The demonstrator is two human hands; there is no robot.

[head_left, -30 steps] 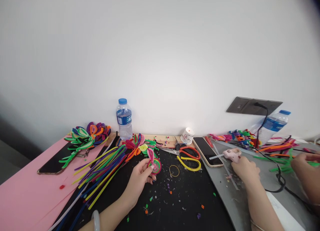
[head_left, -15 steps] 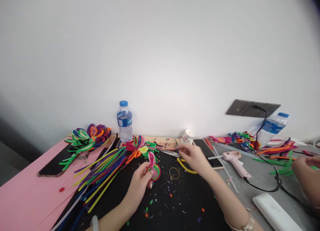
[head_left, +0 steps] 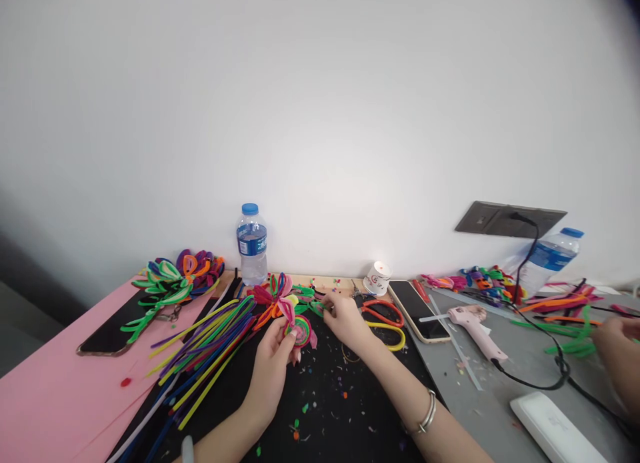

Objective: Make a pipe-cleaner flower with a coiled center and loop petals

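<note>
Between the thumb and fingers of my left hand (head_left: pixel 274 356) is a round coiled pipe-cleaner piece (head_left: pixel 301 331), green, pink and red, with pink loops at its edge. My right hand (head_left: pixel 346 319) is closed at the fingertips, beside the green pipe-cleaner pieces (head_left: pixel 306 296) behind the coil; what it pinches, if anything, is too small to name. Just right of it lie scissors with red and yellow handles (head_left: pixel 386 315), their blades hidden by the hand. A multicoloured pipe-cleaner flower (head_left: pixel 273 295) lies behind my left hand.
Loose pipe cleaners (head_left: pixel 210 356) and a water bottle (head_left: pixel 253 246) are to the left. A paper cup (head_left: pixel 377 278), a phone (head_left: pixel 419 311) and a pink glue gun (head_left: pixel 477 333) are on the right. Another person's hand (head_left: pixel 620 349) is at the right edge.
My right hand has moved left from over the scissors, uncovering their handles, towards the green pieces. My left hand and the coil have shifted slightly left and up.
</note>
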